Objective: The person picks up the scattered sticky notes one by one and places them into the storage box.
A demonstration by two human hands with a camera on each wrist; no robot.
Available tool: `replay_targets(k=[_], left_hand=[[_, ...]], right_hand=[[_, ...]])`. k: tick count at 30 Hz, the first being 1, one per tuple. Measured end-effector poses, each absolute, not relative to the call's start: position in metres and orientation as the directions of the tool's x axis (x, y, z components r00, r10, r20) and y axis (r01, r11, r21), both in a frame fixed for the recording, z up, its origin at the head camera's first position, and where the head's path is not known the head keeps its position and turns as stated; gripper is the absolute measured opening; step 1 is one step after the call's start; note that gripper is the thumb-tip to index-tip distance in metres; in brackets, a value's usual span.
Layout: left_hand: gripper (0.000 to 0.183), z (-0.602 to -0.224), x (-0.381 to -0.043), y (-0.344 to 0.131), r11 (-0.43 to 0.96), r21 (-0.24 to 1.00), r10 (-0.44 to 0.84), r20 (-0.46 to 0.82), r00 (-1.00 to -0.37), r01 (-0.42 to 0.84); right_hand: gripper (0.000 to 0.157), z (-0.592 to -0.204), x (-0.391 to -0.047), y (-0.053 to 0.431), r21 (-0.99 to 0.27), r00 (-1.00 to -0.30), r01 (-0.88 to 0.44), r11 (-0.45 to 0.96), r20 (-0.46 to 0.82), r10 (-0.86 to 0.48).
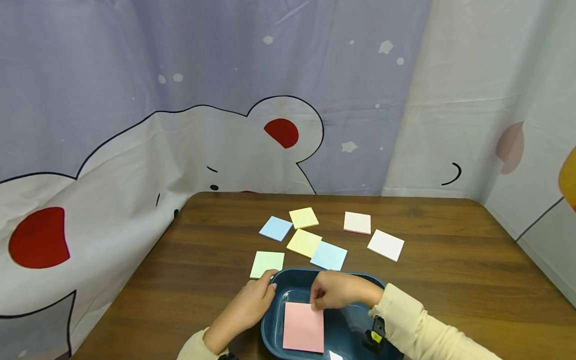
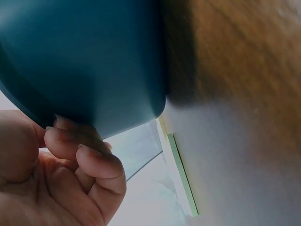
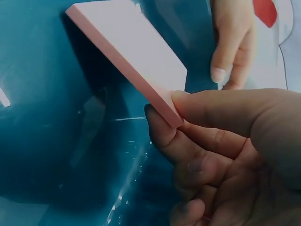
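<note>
A pink sticky note pad is inside the dark blue plastic basin. My right hand pinches one corner of it between thumb and fingers; in the right wrist view the pad tilts over the basin floor. With thumb and curled fingers, my left hand grips the basin's rim at its far left corner. The left wrist view shows those fingers against the basin's outer wall. Right behind the left hand lies a light green pad.
Beyond the basin on the wooden table lie two yellow pads, the nearer one partly under a blue pad. Another blue pad is to their left. A pale pink pad and a white pad lie to the right.
</note>
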State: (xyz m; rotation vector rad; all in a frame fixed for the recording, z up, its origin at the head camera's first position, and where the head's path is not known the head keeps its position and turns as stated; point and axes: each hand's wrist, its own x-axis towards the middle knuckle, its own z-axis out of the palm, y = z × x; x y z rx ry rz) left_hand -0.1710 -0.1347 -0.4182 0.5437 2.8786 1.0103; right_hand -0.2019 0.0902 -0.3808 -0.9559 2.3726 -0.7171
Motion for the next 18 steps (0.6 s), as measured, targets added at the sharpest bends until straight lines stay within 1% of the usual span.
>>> replay_targets(k=[5, 12, 18], left_hand=[[0.030, -0.4179, -0.1709, -0.1346, 0.727, 0.610, 0.340, 0.079, -0.937, 0.315], [0.031, -0.4173, -0.1711, -0.1348, 0.723, 0.618, 0.344, 0.066, -0.937, 0.309], [0.032, -0.4172, -0.1714, -0.1352, 0.723, 0.627, 0.346, 0.038, -0.938, 0.292]], right_hand=[[0.013, -0.3869, -0.2024, 0.0892, -0.592, -0.650, -0.510, 0.624, -0.210, -0.730], [0.014, -0.3855, -0.1986, 0.0843, -0.544, -0.673, -0.536, 0.646, -0.186, -0.715], [0.020, -0.3875, -0.1958, 0.0810, -0.491, -0.694, -0.560, 0.667, -0.162, -0.702]])
